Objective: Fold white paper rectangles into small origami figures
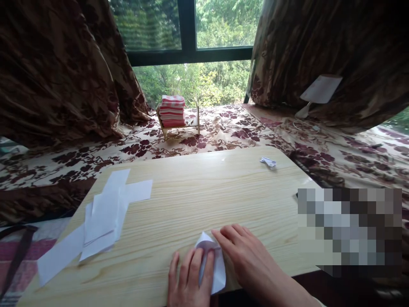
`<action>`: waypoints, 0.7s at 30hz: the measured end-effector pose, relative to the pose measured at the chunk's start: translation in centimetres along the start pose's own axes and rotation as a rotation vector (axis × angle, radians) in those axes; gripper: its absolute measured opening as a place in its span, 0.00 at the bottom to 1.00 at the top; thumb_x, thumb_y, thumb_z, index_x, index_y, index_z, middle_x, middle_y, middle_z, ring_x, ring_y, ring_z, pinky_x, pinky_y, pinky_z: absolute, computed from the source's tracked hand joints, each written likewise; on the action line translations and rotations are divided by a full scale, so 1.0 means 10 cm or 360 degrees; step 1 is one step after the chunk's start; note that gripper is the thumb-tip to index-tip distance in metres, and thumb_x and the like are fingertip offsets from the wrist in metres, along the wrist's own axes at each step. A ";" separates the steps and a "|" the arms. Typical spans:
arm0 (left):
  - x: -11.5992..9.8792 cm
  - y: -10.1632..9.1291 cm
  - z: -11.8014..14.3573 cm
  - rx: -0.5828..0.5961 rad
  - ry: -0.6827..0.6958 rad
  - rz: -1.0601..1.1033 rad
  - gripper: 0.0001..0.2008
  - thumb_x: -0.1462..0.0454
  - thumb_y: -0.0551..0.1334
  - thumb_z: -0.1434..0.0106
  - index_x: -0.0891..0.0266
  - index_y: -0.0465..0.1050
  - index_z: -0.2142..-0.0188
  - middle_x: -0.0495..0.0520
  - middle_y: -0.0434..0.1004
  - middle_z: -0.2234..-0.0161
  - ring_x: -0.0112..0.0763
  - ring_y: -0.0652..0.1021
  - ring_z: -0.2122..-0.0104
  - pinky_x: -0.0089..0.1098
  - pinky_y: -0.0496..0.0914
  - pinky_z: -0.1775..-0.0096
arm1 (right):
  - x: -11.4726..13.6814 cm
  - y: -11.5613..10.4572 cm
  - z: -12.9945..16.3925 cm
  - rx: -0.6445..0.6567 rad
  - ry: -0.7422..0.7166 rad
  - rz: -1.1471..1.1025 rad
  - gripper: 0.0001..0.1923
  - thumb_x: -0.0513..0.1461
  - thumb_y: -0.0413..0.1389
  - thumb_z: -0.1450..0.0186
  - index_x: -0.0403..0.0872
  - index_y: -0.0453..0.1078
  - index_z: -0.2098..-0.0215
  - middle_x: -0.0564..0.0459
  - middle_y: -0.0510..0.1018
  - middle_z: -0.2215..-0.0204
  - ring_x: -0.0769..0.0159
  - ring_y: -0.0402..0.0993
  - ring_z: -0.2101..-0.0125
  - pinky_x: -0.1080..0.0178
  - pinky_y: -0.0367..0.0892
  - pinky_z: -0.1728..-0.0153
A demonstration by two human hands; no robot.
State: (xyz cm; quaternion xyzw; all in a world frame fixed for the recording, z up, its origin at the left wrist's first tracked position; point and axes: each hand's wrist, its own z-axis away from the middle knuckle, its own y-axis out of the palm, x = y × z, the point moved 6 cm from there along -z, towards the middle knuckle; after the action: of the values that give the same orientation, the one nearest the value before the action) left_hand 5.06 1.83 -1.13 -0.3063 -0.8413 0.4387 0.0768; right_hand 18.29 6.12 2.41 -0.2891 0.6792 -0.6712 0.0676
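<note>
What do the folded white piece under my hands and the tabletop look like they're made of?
The folded piece looks like thin matte white paper: it holds sharp creases under the left hand and right hand. The tabletop looks like pale wood or wood-print laminate, with grain lines and a soft sheen.

Both hands, the left hand point(188, 279) and the right hand point(247, 256), are bare (no rings, gloves or sleeves visible).

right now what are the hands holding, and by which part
Both hands press a small folded white paper flat on the wooden table: left hand on its lower left part, right hand fingers on its upper right edge. Neither lifts it.
</note>
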 end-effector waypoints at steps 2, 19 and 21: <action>-0.03 0.02 -0.02 -0.0007 -0.0023 0.0025 0.20 0.54 0.53 0.34 0.58 0.74 0.50 0.59 0.77 0.55 0.42 0.72 0.52 0.45 0.48 0.38 | -0.02 0.03 0.00 0.0037 0.0029 -0.0020 0.25 0.27 0.53 0.40 0.41 0.65 0.44 0.44 0.75 0.58 0.55 0.69 0.59 0.55 0.68 0.58; -0.05 0.02 -0.05 -0.0005 -0.0013 0.0069 0.21 0.53 0.52 0.34 0.58 0.75 0.50 0.60 0.77 0.55 0.42 0.72 0.52 0.45 0.49 0.39 | -0.08 0.05 0.02 -0.0039 0.0240 -0.0266 0.24 0.26 0.50 0.38 0.38 0.66 0.44 0.42 0.74 0.58 0.54 0.67 0.59 0.52 0.67 0.55; -0.05 0.02 -0.04 -0.0016 -0.0016 0.0064 0.20 0.53 0.52 0.34 0.58 0.74 0.50 0.60 0.77 0.55 0.41 0.72 0.52 0.45 0.49 0.39 | -0.08 0.06 0.02 -0.0061 0.0228 -0.0264 0.24 0.25 0.49 0.39 0.38 0.67 0.44 0.42 0.75 0.58 0.55 0.68 0.59 0.52 0.68 0.56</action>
State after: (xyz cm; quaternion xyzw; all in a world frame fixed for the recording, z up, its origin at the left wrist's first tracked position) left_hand 5.68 1.94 -0.97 -0.3214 -0.8375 0.4375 0.0621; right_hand 18.86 6.26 1.56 -0.2968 0.6687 -0.6804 -0.0424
